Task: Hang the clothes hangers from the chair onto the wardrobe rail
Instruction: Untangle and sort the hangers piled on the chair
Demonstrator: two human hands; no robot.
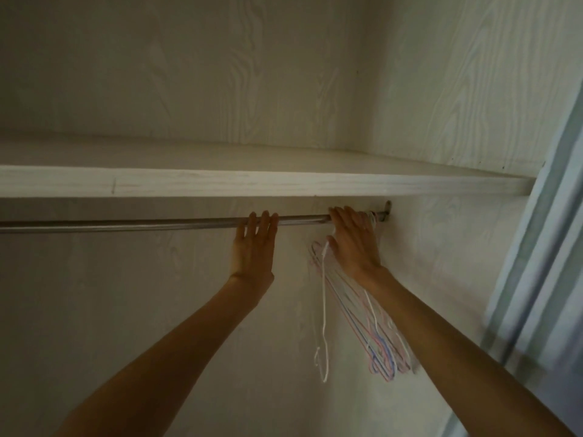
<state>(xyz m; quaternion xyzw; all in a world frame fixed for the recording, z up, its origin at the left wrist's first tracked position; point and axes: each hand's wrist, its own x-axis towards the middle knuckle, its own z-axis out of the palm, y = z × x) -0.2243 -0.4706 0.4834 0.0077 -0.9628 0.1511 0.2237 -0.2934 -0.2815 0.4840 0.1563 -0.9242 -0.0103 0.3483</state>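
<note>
A steel wardrobe rail [126, 224] runs under the shelf to a bracket at the right wall. A bundle of thin pink, blue and white wire hangers [383, 348] hangs from the rail's right end, tilted down to the right. My right hand [353, 244] lies over the rail and the hanger hooks. Its thumb holds a single white hanger [324, 316], which dangles lower than the bundle. My left hand [254, 247] reaches up to the left of it, with straight fingers resting on the rail. The chair is out of view.
A white wood-grain shelf [252, 182] sits just above the rail, leaving a narrow gap. The wardrobe's back panel and right side wall [441, 247] enclose the space. A pale blue sliding door frame [536, 247] stands at the right edge.
</note>
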